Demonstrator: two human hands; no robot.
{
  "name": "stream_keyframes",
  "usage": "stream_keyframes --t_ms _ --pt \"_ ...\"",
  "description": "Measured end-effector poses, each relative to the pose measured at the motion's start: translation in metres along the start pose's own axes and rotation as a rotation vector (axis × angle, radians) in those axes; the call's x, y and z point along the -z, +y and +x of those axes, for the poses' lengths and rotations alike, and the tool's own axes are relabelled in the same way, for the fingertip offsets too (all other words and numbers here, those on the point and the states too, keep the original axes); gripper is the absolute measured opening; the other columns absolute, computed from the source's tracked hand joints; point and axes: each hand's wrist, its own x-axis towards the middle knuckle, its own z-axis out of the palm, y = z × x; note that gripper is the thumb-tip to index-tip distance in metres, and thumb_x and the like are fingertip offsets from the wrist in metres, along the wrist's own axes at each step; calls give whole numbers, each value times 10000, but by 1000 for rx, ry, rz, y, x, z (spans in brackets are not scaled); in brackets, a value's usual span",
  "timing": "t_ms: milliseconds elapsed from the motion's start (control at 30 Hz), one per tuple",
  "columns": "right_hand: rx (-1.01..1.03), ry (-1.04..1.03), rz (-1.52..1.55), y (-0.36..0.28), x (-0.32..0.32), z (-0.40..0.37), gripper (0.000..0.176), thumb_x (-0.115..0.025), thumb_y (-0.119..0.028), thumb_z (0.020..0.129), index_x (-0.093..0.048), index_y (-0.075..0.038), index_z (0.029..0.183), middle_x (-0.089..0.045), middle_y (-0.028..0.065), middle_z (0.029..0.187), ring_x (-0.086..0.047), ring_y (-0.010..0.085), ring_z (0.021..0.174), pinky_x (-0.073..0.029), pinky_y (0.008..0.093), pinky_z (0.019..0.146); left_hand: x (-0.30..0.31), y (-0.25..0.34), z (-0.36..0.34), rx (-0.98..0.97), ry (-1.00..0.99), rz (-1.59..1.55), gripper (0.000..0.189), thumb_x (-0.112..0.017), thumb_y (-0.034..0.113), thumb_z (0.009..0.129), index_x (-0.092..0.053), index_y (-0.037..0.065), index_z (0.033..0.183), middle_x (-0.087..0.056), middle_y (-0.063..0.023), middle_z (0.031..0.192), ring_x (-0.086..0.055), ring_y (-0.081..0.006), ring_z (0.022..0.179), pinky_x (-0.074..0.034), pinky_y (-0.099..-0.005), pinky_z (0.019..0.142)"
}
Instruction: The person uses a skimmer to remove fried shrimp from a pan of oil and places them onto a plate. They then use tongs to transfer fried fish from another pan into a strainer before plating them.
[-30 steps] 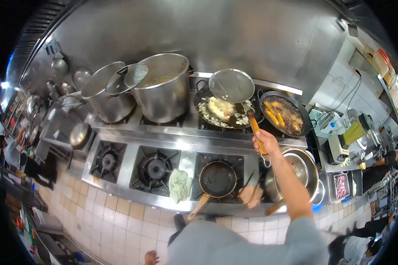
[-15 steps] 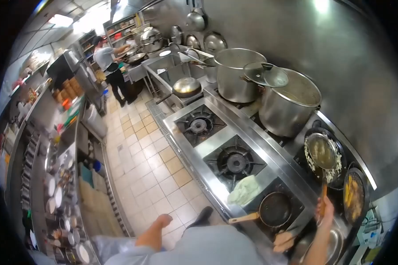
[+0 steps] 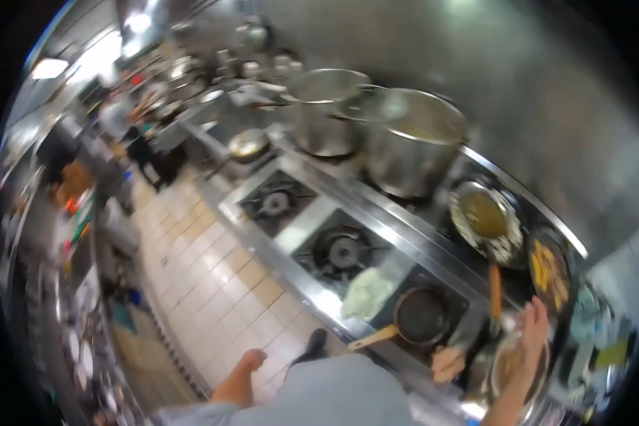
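Note:
My right hand (image 3: 534, 332) is open and holds nothing, its fingers stretched upward above a metal pan (image 3: 505, 362) at the right front of the stove. Just ahead of it is the orange-brown wooden handle (image 3: 495, 291) of a large ladle (image 3: 486, 215), apart from the fingers. The ladle's bowl rests in a dark wok (image 3: 516, 245) with pale bits of food around it. Beside it, a second pan (image 3: 564, 287) holds yellow and brown pieces. Low over the floor, my left hand (image 3: 252, 360) is closed with nothing visible in it.
A small black frying pan (image 3: 420, 316) with a pale handle sits near a green cloth (image 3: 366, 293). Two tall stockpots (image 3: 413, 160) stand along the back; bare burners (image 3: 344, 248) lie left. A person (image 3: 117, 119) stands far off near the sink. A counter with dishes lines the left.
My right hand has let go of the ladle's wooden handle and its fingers have opened. The whole view has turned and blurred. My left hand stays low beside my body.

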Motion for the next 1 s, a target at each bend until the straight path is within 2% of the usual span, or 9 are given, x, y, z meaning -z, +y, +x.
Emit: stream_keyframes --t_ms 67,233,567,700,733,800,867,933,1000 --pt "1 167 31 -36 16 -42 395 -601 -281 995 -561 -60 1320 -657 33 949 -613 85 718 -457 203 565 13 -3 5 -31 -85 63 318 -629 267 917 -641 101 1189 -668 -76 1039 -669 -251 870 -563 -434 671" --pt "118 525 167 -21 89 -110 358 -578 -245 1010 -560 -30 1295 -652 52 951 -598 80 676 -471 202 578 59 71 -10 388 -9 -682 324 -646 205 912 -631 82 1211 -666 -107 1118 -676 -257 908 -565 -433 689" --pt "10 1535 213 141 169 -305 221 -550 -213 1003 -599 -16 1088 -576 30 781 -520 77 628 -411 212 535 77 136 38 129 -85 -444 264 -602 185 930 -667 52 1148 -687 -112 1020 -686 -254 812 -559 -399 589" --pt "-331 1766 -629 329 140 -439 351 -537 -282 996 -611 60 1014 -642 234 845 -610 367 724 -497 450 662 96 135 48 58 -61 -414 227 -607 174 922 -681 45 1094 -686 -104 941 -684 -252 760 -556 -398 558" --pt "-446 1615 -697 343 99 -469 425 -510 -322 997 -624 85 960 -636 304 880 -602 464 771 -483 531 743 101 129 49 54 -72 -406 227 -607 174 922 -681 45 1094 -686 -104 941 -684 -252 760 -556 -398 558" --pt "-774 704 -805 417 27 -558 373 -510 -311 981 -646 36 998 -649 251 947 -634 396 814 -512 493 765 111 116 51 6 -81 -426 234 -617 181 902 -649 107 1122 -652 -58 956 -665 -261 831 -533 -460 637" --pt "-721 -205 -446 408 -30 -623 311 -559 -291 965 -649 -20 1089 -666 176 1038 -670 320 792 -549 465 727 102 96 46 -12 -95 -449 248 -622 185 893 -633 139 1136 -634 -35 964 -656 -265 866 -521 -491 676" --pt "-470 -523 79 372 -78 -674 305 -608 -271 949 -653 -76 1179 -683 101 1129 -706 244 770 -587 436 689 99 67 37 -69 -131 -428 246 -632 196 887 -641 138 1126 -642 -43 958 -658 -286 885 -522 -508 674" --pt "-479 -370 247 344 -136 -666 328 -630 -272 947 -640 -66 1201 -682 98 1125 -706 230 778 -591 431 697 92 48 29 14 -143 -455 252 -648 173 875 -657 94 1115 -666 -64 959 -672 -265 838 -546 -476 646"
